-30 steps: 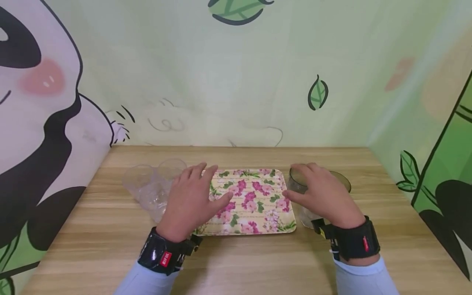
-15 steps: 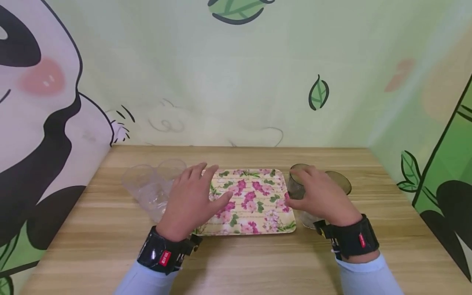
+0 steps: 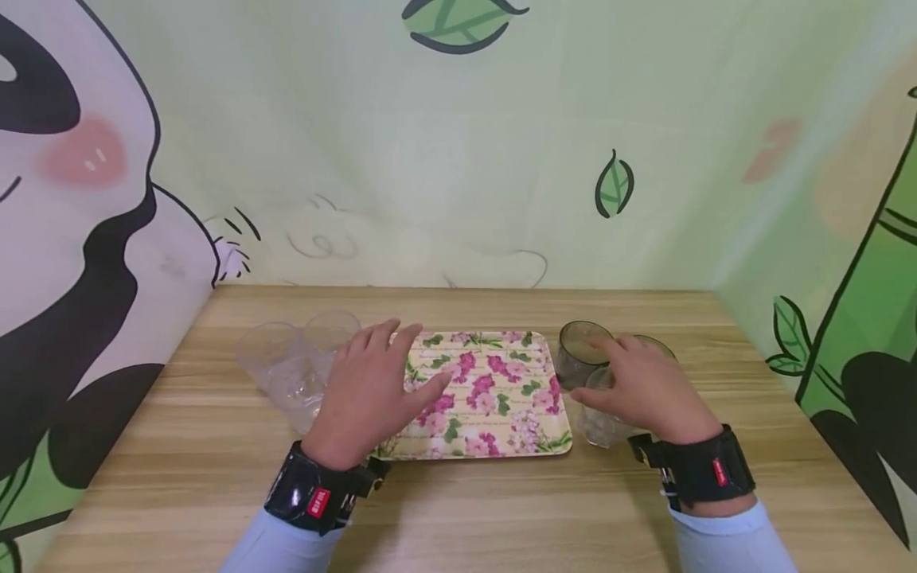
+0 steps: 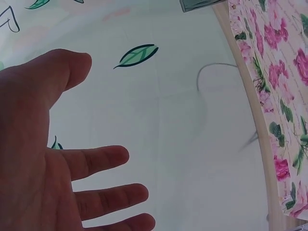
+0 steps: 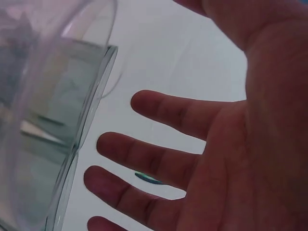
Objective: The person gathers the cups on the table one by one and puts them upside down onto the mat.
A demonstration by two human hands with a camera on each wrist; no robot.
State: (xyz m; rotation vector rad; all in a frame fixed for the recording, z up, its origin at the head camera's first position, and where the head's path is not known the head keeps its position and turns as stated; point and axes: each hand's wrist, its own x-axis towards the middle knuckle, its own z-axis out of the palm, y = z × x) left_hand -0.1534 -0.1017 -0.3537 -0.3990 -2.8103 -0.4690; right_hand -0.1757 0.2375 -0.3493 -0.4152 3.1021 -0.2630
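1. The left hand (image 3: 368, 394) and right hand (image 3: 648, 388) are spread, gripping nothing.
2. Right of the rectangular, pink-flowered cream tray (image 3: 494, 414), on the wood-grain bench (image 3: 501, 517), sit a smoky-grey, transparent round cup (image 3: 573, 369) and a clear, colourless round cup (image 3: 602, 430).
3. Both cups probably feel light, stiff and slippery, perhaps fragile; glass or plastic, I cannot tell.
4. Best held round the walls, below the rim.
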